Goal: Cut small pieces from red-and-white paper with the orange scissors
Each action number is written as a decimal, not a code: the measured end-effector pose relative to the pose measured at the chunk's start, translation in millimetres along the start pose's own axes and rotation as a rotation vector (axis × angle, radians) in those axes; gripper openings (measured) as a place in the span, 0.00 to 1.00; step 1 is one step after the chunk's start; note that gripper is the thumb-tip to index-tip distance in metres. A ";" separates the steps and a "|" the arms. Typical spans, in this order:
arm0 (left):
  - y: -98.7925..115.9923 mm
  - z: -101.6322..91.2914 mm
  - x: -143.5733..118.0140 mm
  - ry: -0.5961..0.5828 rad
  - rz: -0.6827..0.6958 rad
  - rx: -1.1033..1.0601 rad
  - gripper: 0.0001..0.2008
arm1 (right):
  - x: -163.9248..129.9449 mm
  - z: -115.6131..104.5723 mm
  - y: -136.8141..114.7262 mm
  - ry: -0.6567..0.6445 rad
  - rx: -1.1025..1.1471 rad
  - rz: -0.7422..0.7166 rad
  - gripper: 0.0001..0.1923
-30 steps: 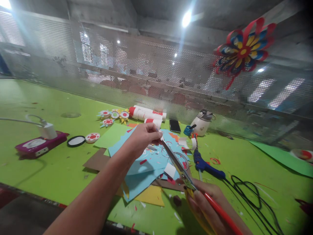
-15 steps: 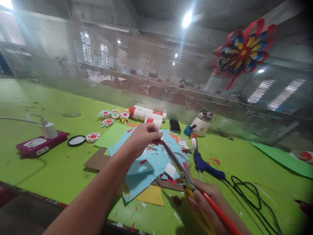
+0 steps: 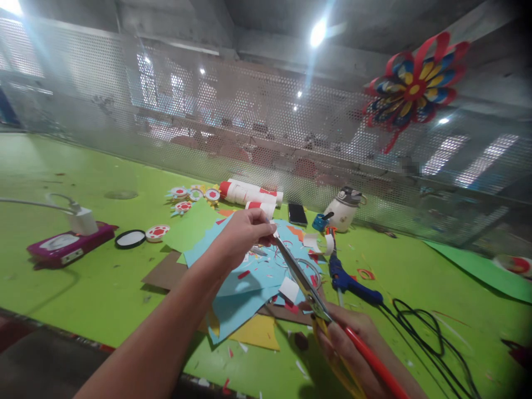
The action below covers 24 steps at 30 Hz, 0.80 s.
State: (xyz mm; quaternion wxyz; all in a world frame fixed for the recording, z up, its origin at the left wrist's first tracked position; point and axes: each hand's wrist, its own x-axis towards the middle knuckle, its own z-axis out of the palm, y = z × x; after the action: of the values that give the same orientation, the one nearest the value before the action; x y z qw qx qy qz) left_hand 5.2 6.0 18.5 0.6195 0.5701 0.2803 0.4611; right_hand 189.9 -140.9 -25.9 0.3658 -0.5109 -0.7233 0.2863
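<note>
My left hand [image 3: 248, 231] is closed in a pinch above the paper pile, holding a small white piece of paper [image 3: 274, 227] that mostly hides behind the fingertips. My right hand [image 3: 353, 332] grips a pair of scissors [image 3: 300, 271] with red and yellow handles. The blades point away from me, nearly closed, and their tips meet the white piece at my left fingertips. Below both hands lie light blue paper sheets [image 3: 239, 318] strewn with red and white scraps. A small white paper square [image 3: 288, 289] rests on them near the blades.
A blue glue gun [image 3: 353, 285] with a looped black cable lies right of the pile. Behind stand white-and-red paper tubes [image 3: 251, 192], a phone [image 3: 297, 214] and a pale jug [image 3: 343, 209]. A purple power strip [image 3: 72, 244] sits left, near a light green sheet [image 3: 189, 230].
The far edge of the light green sheet has lifted and now overlaps the small paper flowers behind it. My hands and the scissors have barely moved.
</note>
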 end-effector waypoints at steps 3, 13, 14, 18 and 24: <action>0.1 -0.1 0.3 0.002 0.010 0.003 0.09 | 0.3 0.2 0.1 0.024 -0.015 0.000 0.21; -0.9 1.4 -0.4 0.008 0.015 -0.001 0.09 | 0.3 0.8 0.1 -0.026 0.008 0.057 0.23; -0.8 1.6 -0.5 0.012 0.017 0.002 0.09 | 0.4 0.8 -0.2 -0.022 0.001 0.048 0.23; -0.9 2.4 -1.0 0.025 0.029 0.011 0.10 | 1.1 0.2 -0.2 0.004 -0.029 0.015 0.24; -0.8 4.0 -1.8 0.038 0.036 0.004 0.10 | 1.5 -0.3 0.6 0.024 -0.065 0.000 0.24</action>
State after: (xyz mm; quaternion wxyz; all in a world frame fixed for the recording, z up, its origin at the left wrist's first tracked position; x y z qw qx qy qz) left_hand 8.2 2.7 18.1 0.6046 0.5674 0.2824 0.4825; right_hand 190.2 -139.3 -25.8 0.3577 -0.5261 -0.7277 0.2564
